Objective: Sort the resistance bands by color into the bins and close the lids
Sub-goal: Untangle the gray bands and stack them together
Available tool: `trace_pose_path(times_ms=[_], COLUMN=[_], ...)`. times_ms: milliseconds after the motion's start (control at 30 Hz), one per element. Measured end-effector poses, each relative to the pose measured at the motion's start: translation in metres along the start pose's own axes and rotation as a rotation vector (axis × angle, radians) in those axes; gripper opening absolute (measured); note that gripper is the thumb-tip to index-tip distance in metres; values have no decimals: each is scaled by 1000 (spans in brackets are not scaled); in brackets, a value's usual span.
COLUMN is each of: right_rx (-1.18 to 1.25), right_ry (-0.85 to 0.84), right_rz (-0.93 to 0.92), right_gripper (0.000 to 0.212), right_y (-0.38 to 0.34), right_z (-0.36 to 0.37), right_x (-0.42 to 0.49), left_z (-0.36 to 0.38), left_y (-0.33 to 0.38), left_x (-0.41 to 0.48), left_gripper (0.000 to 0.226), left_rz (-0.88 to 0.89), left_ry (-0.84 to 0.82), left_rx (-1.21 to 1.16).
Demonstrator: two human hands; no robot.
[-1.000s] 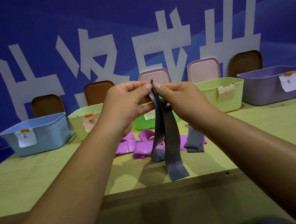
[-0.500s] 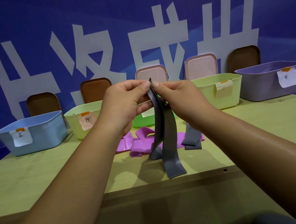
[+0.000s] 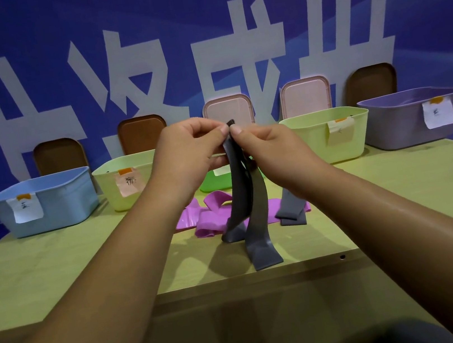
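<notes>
While left hand (image 3: 187, 153) and right hand (image 3: 272, 149) pinch its top, the grey band (image 3: 238, 193) hangs below each grip.

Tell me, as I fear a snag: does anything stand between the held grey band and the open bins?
Nothing visible does. The left hand and right hand pinch the grey band; the pink bands lie low on the table, lids lean behind the bins.

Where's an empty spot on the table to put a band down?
Bare table lies in front of the blue bin, at the left. More lies in front of the purple bin, at the right. The middle is crowded with pink bands and grey bands.
</notes>
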State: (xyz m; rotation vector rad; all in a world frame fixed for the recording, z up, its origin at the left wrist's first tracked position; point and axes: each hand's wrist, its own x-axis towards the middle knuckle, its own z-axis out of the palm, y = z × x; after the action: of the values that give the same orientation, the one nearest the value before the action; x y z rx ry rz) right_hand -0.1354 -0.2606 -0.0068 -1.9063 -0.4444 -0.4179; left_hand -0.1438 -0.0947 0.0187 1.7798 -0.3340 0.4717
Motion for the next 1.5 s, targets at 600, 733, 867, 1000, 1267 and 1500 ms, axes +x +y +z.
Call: trace_pose_path(times_ms=[600, 733, 867, 1000, 1267, 1500], right_rx=[527, 502, 464, 430, -13, 157], right_ry=[-61, -34, -11, -10, 151, 35], right_rz=[209, 212, 203, 178, -45, 29], right_gripper=[28, 26, 27, 29, 18, 22], right_y=[20, 20, 20, 21, 22, 1], right_z=[-17, -16, -17, -15, -20, -31], right_x=[9, 6, 4, 3, 11, 13], left_z=[7, 14, 16, 12, 5, -9], left_y=[-8, -11, -12, -13, -10, 16], left_x=[-1, -4, -7, -6, 3, 24], left_gripper=[22, 16, 30, 29, 26, 26], left_rz=[-8, -9, 40, 29, 196, 510], left_ry=[-7, -9, -9, -22, 58, 89], left_rx=[95, 80, 215, 195, 421, 769])
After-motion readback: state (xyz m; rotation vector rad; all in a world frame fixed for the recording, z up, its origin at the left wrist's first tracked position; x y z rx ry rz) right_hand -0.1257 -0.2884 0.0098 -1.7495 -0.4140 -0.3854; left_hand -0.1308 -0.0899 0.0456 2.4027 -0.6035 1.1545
